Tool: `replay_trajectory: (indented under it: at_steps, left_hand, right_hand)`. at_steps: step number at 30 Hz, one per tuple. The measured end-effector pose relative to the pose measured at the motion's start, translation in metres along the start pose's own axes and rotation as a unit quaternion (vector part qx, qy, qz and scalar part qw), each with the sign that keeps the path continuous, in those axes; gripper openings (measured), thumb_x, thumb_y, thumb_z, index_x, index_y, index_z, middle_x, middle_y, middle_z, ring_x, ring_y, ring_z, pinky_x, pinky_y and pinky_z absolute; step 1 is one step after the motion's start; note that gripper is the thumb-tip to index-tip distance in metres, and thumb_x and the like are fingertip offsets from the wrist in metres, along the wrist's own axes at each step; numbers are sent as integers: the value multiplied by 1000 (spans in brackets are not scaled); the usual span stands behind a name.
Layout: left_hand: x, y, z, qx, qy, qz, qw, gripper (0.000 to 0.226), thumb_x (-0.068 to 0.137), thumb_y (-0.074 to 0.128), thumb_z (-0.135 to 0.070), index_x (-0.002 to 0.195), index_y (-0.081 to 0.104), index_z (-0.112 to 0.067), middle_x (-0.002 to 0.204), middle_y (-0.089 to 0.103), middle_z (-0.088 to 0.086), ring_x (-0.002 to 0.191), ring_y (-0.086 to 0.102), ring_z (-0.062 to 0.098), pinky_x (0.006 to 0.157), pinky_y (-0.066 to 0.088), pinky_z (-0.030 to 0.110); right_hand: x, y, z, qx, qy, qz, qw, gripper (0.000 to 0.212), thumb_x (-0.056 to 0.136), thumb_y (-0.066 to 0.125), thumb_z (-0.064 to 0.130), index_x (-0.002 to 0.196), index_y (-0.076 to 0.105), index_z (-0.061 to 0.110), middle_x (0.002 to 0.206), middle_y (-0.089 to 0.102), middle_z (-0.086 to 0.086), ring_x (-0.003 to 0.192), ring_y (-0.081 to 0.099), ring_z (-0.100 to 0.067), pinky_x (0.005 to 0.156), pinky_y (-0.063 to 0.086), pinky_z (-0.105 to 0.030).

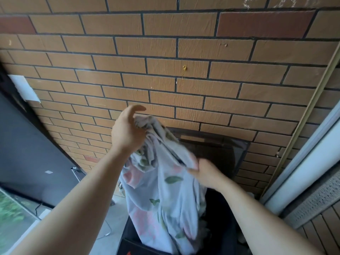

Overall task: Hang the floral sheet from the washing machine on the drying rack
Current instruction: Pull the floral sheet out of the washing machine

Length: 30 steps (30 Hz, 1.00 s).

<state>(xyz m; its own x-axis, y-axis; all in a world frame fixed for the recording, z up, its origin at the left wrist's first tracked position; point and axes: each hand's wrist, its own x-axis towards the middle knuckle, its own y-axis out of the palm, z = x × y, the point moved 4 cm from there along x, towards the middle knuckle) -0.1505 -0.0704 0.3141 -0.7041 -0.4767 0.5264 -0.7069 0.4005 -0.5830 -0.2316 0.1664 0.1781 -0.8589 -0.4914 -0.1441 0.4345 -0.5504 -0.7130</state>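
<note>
Floral sheet [161, 190] bunched above washing machine [224, 218]; left hand [127, 131] curls fingers round its top, right hand [204, 172] pinches a fold.

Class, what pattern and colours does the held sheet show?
The sheet is pale bluish white with pink blooms and green leaves; the head view shows it.

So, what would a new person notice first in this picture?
The floral sheet hangs bunched in the centre, its lower end in the washing machine at the bottom. The left hand grips its top and the right hand pinches a fold lower down. Behind is a brick wall.
</note>
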Motion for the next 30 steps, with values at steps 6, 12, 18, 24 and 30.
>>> replay_trajectory:
  at_steps: [6, 12, 18, 24, 30]
  left_hand:
    - [-28, 37, -1, 149, 91, 273, 946, 80, 76, 64, -60, 145, 26, -54, 142, 48, -23, 115, 57, 6, 84, 55, 31]
    - [-49, 63, -5, 137, 48, 326, 934, 37, 79, 59, -63, 100, 65, -33, 72, 66, -8, 72, 62, 21, 61, 52, 34]
    - [-21, 26, -16, -41, -15, 103, 994, 22, 88, 51, -25, 66, 53, -29, 59, 55, -11, 54, 48, 10, 50, 39, 28]
    - [-12, 13, -13, -57, -36, 10, 998, 13, 81, 50, -18, 73, 59, -23, 89, 54, -7, 86, 53, 13, 69, 37, 25]
    - [-9, 5, 17, 17, -89, -5, 996, 41, 70, 61, -14, 108, 62, -28, 106, 62, -6, 92, 60, 21, 66, 44, 28]
  right_hand:
    - [-6, -50, 79, 127, -108, -27, 986, 41, 69, 82, 41, 82, 48, 21, 80, 51, 5, 72, 45, -14, 65, 36, -32]
    - [-10, -39, 80, 253, -100, 72, 959, 28, 66, 75, 12, 82, 55, 22, 81, 51, 5, 76, 46, -12, 70, 36, -31]
    - [-5, -21, 33, 28, -27, -34, 999, 36, 78, 68, 20, 113, 65, 15, 103, 69, -4, 94, 66, -23, 79, 54, -36]
    - [-5, 24, -16, -16, -2, 67, 998, 19, 98, 53, 33, 79, 51, 35, 88, 60, 11, 91, 62, -18, 69, 47, -28]
    - [3, -46, 31, 184, -39, -200, 962, 33, 102, 44, 39, 83, 52, 14, 65, 55, 2, 59, 48, -13, 56, 35, -33]
